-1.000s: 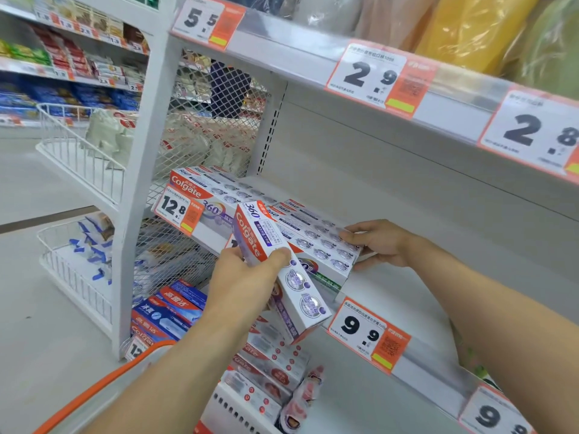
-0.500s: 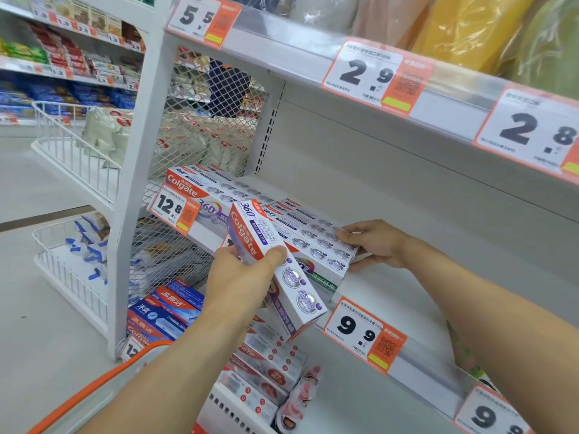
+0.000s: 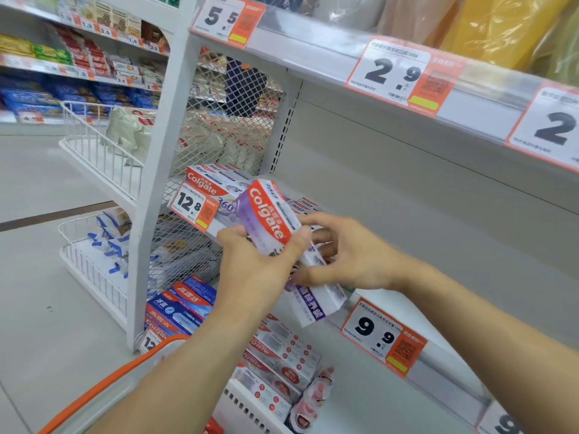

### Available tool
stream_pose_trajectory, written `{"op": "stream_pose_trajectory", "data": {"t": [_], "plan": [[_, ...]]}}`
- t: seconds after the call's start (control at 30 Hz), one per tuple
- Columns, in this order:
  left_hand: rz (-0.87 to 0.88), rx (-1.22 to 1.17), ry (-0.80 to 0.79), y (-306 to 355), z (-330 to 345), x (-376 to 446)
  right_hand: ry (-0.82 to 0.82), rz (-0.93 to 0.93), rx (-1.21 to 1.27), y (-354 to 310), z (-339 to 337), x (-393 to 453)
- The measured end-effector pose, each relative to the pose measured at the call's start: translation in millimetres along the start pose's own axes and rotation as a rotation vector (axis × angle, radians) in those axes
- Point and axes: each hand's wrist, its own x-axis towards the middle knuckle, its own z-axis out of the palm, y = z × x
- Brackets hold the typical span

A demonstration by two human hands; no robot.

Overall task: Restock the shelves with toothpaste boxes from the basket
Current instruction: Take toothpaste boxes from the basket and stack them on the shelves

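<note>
Here the long white-and-purple cardboard toothpaste box with its red Colgate end (image 3: 275, 242) is held in the air just in front of the middle white metal shelf (image 3: 369, 305), tilted, red end up and to the left, the far end dipping toward the shelf lip. It looks light and stiff, a thin glossy carton that would dent at the corners if squeezed and might slide under dry fingers; by my reading it is best taken across its long faces near the middle, not by the end flaps. The left hand (image 3: 257, 270) does that, thumb pressed on the upper face and fingers curled round the underside, closed on the box. The right hand (image 3: 341, 255) lies just behind the box, fingers half spread and touching its far side; whether it grips or only steadies, I cannot tell.

A second ago the right hand lay apart from the box, flat on the row of white Colgate cartons already on the shelf (image 3: 216, 186); it has now left them and come across to meet the box. The box itself has swung up so the red end faces the camera.

Below the box, the orange-and-white 9.9 price tag (image 3: 382, 339) sits on the shelf edge; left of the box hangs the 12.8 price tag (image 3: 194, 208). The orange-rimmed basket (image 3: 103, 386) is low at the near left, under the left forearm.
</note>
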Motion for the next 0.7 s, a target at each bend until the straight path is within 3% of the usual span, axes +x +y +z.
{"op": "stream_pose_trajectory", "data": {"t": [0.2,0.4,0.53,0.63,0.7], "plan": [[-0.016,-0.247,-0.087,17,-9,4,-0.118,0.073,0.458,0,-23,-7],[0.004,-0.245,-0.12,11,-15,16,0.009,0.128,0.481,-1,-28,1],[0.254,0.212,-0.044,-3,-21,39,0.245,0.119,0.595,-2,-34,28],[0.573,0.675,0.024,-15,-21,51,0.473,0.081,0.438,1,-47,73],[0.625,0.834,0.005,-18,-15,57,0.624,0.051,0.259,6,-57,108]]}}
